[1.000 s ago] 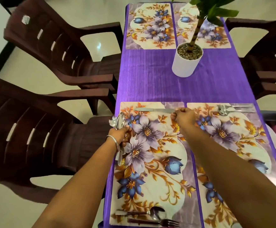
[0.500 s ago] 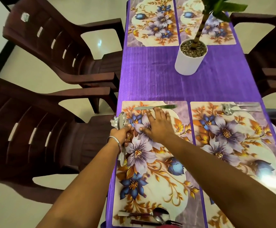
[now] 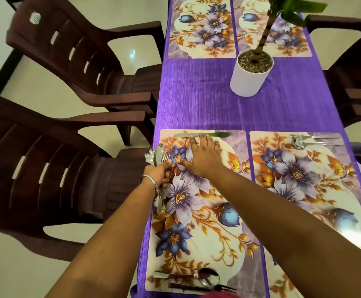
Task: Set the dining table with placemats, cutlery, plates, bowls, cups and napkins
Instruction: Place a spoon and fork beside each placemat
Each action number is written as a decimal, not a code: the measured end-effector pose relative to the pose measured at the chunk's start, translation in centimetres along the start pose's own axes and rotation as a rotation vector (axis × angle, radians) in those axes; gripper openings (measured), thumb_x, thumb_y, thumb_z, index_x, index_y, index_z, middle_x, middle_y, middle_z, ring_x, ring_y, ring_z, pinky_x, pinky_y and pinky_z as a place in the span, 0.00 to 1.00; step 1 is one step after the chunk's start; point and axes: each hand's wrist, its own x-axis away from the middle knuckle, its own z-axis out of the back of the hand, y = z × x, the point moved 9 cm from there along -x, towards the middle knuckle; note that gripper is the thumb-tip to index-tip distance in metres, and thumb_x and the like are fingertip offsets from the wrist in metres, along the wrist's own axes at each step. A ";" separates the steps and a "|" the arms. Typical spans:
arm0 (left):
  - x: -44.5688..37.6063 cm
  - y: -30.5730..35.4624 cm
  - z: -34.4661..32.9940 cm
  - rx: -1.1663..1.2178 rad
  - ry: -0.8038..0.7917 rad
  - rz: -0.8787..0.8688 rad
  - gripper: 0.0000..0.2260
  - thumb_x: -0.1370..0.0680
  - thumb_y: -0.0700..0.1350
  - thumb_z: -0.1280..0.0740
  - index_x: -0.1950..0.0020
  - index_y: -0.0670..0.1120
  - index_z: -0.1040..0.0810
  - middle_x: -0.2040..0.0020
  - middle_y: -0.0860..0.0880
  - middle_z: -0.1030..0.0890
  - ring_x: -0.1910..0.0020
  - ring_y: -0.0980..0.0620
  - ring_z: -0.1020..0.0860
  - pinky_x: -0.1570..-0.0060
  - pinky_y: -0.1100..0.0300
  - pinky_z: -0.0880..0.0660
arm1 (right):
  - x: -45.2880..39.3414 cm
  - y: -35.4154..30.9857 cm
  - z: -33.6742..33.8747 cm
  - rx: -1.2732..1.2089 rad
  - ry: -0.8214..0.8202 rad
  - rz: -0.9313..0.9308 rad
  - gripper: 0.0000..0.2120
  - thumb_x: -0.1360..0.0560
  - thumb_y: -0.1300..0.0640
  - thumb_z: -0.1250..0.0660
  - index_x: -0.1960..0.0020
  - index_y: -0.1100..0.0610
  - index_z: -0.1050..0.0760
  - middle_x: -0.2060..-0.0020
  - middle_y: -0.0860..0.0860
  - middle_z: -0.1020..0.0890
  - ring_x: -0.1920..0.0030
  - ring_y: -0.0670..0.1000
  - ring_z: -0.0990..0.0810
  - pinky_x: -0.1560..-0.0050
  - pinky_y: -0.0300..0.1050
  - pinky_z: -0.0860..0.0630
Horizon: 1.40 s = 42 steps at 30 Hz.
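several spoons and forks sit bunched in our left grip, clamped at mid-handle over the placemat edge — hard, slick steel, best pinched by one handle; our right grip reaches over, fingers spread.

My curled left fingers hide the middles of the cutlery bundle; far beyond them, the plant runs off frame.

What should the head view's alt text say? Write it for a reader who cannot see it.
A left hand grips a bundle of cutlery while the right hand reaches toward it over a floral placemat where a knife lies, on a purple table.
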 end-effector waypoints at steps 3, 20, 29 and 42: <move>0.1 0.0 0.1 0.009 0.008 -0.003 0.09 0.23 0.44 0.32 0.58 0.39 0.20 0.78 0.50 0.33 0.84 0.55 0.42 0.79 0.69 0.43 | -0.1 -0.2 0.1 0.006 -0.015 -0.012 0.44 0.27 0.28 0.47 0.22 0.54 0.49 0.24 0.58 0.47 0.25 0.62 0.48 0.27 0.62 0.50; 0.0 -0.2 0.1 0.023 0.023 -0.005 0.10 0.24 0.45 0.31 0.56 0.38 0.19 0.79 0.50 0.32 0.84 0.56 0.41 0.79 0.69 0.44 | -0.8 0.7 -0.4 0.014 -0.052 0.003 0.47 0.32 0.24 0.47 0.22 0.48 0.54 0.23 0.58 0.52 0.24 0.64 0.55 0.27 0.65 0.54; 0.1 -0.2 0.2 0.027 0.026 0.001 0.09 0.24 0.45 0.31 0.58 0.39 0.20 0.78 0.49 0.32 0.84 0.56 0.41 0.79 0.70 0.43 | -0.9 0.9 -0.9 -0.011 -0.059 0.011 0.49 0.33 0.22 0.48 0.22 0.47 0.57 0.23 0.58 0.54 0.24 0.64 0.57 0.27 0.64 0.55; 0.1 -0.1 0.3 0.032 0.027 -0.021 0.10 0.24 0.44 0.31 0.62 0.40 0.20 0.79 0.49 0.32 0.84 0.56 0.41 0.80 0.69 0.44 | -1.0 1.1 -1.0 -0.023 -0.054 0.019 0.50 0.34 0.21 0.47 0.22 0.45 0.57 0.22 0.58 0.55 0.24 0.64 0.58 0.27 0.64 0.57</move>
